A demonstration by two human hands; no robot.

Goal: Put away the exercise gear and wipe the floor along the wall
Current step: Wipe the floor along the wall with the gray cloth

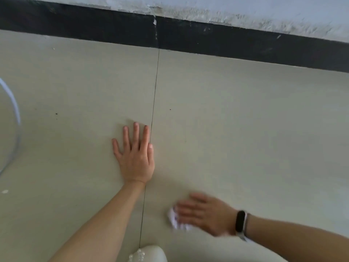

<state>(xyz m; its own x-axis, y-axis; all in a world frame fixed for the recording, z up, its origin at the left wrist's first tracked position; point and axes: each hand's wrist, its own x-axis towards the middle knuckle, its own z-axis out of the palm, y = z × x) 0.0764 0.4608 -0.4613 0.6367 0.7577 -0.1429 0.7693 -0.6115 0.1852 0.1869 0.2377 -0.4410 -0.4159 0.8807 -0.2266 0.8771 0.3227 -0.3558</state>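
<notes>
Left hand [135,157] lay flat, fingers straight, on the floor [245,120]; at its 4 o'clock, blurred right hand [204,212] pressed a cloth [176,221] flat-fingered.

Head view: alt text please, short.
A person's right hand presses a white cloth onto the pale tiled floor, blurred. The left hand lies flat on the floor ahead, near a black baseboard.
</notes>
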